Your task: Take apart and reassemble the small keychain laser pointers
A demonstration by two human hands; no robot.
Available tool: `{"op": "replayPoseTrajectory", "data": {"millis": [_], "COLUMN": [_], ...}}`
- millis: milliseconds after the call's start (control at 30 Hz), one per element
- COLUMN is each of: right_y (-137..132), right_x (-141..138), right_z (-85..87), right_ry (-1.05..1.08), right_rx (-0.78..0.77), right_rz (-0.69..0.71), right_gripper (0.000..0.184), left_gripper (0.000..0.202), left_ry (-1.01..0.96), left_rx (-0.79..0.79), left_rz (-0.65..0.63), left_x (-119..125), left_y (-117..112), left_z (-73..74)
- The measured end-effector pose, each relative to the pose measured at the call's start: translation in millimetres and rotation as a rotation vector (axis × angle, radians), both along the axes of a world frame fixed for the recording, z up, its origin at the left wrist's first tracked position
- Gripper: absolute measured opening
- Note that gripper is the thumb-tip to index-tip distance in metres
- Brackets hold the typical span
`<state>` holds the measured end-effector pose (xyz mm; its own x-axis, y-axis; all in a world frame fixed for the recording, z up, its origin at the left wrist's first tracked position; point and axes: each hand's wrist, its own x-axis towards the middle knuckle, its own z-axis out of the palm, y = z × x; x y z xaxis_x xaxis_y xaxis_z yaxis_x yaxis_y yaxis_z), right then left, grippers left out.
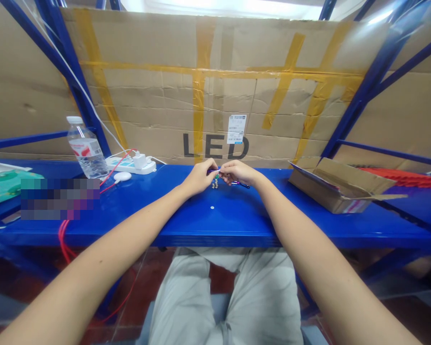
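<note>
Above the blue table (215,220), my left hand (200,176) and my right hand (237,172) meet, fingertips almost touching. Both are closed in a pinch around a small trinket with shiny gold and green bits (215,183), which hangs below the fingertips. Its exact kind is too small to make out. Under my right hand lies a thin, dark, purplish piece (242,184), partly hidden by the fingers. A small white dot (212,208) shows on the tabletop nearer to me.
An open cardboard box (339,189) sits on the right, beside red material (398,177). At left are a water bottle (88,148), a white power strip (129,165), a red cable (62,237) and a green packet (7,184). Behind stands a large taped carton (158,110).
</note>
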<state>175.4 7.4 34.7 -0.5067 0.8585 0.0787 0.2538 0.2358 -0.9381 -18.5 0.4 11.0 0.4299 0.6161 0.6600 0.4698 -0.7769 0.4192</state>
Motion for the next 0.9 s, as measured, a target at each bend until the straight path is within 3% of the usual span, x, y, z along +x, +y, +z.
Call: {"op": "replayPoseTrajectory", "data": {"millis": [100,200,233,333,500,767,900], "right_y": [5.2,14.8,18.0,24.9,31.2,33.1,21.2], "right_x": [8.7,27.0,33.2,44.6,43.2,34.7,17.7], "right_z": [2.5,1.9,0.4,-6.7,-17.0,-25.1,-18.9], "right_ry": [-0.102,-0.302,-0.395,-0.617,-0.722,-0.671,-0.339], "right_rx": [0.108,0.37,0.426,0.387,0.336,0.395,0.369], "right_rz": [-0.081,-0.369,-0.39,-0.306,-0.265,-0.207,-0.229], "right_gripper": [0.016,0.007,0.003,0.01,0.017,0.01,0.007], "left_gripper": [0.002,0.003,0.003,0.004,0.004,0.004,0.004], "left_ry": [-0.034,-0.085,-0.097,-0.114,-0.101,-0.097,-0.105], "left_rx": [-0.01,-0.04,-0.054,-0.087,-0.117,-0.115,-0.096], "left_rz": [0.024,0.045,0.052,0.076,0.084,0.081,0.086], "left_x": [-0.6,-2.0,-2.6,-4.1,-3.0,-2.8,-4.4], "left_y": [1.7,5.4,6.9,10.2,9.7,10.9,13.2], "left_z": [-0.3,-1.5,-2.2,-4.1,-4.7,-5.9,-6.5]}}
